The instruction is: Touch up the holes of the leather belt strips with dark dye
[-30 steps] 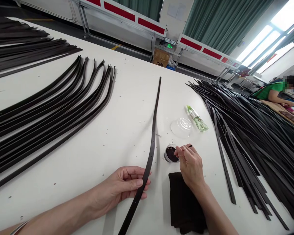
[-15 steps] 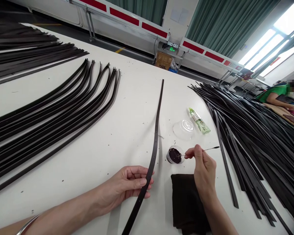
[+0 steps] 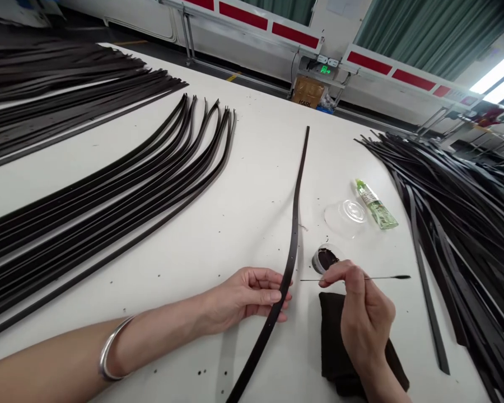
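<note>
My left hand pinches a long dark strap between thumb and fingers. Small holes run along the strap, and its far end rises away from me. In my right hand is a thin metal rod with a flattened dark end, held level, its fine tip close to the strap but apart from it. Just beyond that hand stands a small clear cup of dark paste. A folded black cloth lies on the table, partly hidden under my right hand and wrist.
A clear lid and a green tube lie behind the cup. Many dark straps are heaped at the right; more straps lie in rows at the left. Small dark specks dot the white table.
My right hand has drawn the rod's tip out of the cup and brought it toward the strap. My left hand still holds the strap. The whole view has shifted, so things appear further right.
</note>
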Demonstrator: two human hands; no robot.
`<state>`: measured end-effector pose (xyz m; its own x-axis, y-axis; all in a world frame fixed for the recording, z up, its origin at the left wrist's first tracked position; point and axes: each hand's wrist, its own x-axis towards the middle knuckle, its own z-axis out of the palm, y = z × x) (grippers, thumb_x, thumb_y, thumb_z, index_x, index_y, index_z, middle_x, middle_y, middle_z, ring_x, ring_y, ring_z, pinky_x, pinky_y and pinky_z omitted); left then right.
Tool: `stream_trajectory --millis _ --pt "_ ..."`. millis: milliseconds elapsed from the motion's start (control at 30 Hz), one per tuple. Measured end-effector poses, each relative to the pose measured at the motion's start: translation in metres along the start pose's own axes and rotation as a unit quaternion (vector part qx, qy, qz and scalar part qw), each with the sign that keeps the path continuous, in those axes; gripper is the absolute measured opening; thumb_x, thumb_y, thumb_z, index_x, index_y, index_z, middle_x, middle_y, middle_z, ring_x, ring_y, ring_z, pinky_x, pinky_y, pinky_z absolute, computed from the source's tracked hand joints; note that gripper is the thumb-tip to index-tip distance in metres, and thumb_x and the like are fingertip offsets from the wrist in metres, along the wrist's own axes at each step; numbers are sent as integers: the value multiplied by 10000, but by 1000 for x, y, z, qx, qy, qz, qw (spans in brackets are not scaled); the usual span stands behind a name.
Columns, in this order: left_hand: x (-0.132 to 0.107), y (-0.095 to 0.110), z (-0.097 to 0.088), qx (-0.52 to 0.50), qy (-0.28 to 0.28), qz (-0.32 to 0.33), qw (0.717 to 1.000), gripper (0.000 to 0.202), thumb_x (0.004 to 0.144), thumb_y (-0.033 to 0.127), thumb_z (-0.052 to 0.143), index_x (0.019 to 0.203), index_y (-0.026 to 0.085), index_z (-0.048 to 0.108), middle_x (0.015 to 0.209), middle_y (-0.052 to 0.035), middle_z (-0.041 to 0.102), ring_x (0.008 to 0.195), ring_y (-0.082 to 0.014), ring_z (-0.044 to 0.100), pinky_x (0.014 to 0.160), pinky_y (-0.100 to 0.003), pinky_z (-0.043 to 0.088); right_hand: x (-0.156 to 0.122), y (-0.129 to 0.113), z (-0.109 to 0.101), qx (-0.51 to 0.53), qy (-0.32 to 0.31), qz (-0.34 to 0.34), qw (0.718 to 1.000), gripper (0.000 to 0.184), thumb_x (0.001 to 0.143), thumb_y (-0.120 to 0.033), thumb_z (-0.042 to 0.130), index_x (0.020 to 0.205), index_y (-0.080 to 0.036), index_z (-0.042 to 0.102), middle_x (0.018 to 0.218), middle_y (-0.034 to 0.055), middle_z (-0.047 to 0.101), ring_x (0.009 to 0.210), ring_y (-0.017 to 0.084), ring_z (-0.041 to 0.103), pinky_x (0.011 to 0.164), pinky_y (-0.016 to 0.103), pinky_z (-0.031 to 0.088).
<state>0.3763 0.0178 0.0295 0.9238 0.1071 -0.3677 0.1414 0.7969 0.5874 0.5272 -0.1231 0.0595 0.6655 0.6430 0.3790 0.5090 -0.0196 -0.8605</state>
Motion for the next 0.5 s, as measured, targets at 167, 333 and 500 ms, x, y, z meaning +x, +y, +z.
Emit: stream_trajectory --millis 167,333,500 --pt "0 -2 -1 -2 -14 4 1000 220 804 119 736 1020 126 691 930 -77 699 844 -154 650 843 -392 585 -4 -4 5 -29 -78 -188 979 282 936 -39 357 855 -171 592 748 31 629 730 154 570 684 334 457" --pt "0 -2 -3 -1 -17 -1 1000 217 813 109 723 1026 129 684 923 -73 695 879 -155 647 849 -375 584 -5 -5 9 -48 -104 -248 962 268 883 35 375 917 -160 556 769 43 630 746 163 558 690 351 468" --pt "0 -2 -4 0 -15 -1 1000 211 812 97 715 1017 135 681 896 -65 693 874 -160 649 829 -373 589 -6 -5 10 -53 -111 -251 960 266 889 30 378 933 -166 553 758 42 631 746 160 555 686 348 469"
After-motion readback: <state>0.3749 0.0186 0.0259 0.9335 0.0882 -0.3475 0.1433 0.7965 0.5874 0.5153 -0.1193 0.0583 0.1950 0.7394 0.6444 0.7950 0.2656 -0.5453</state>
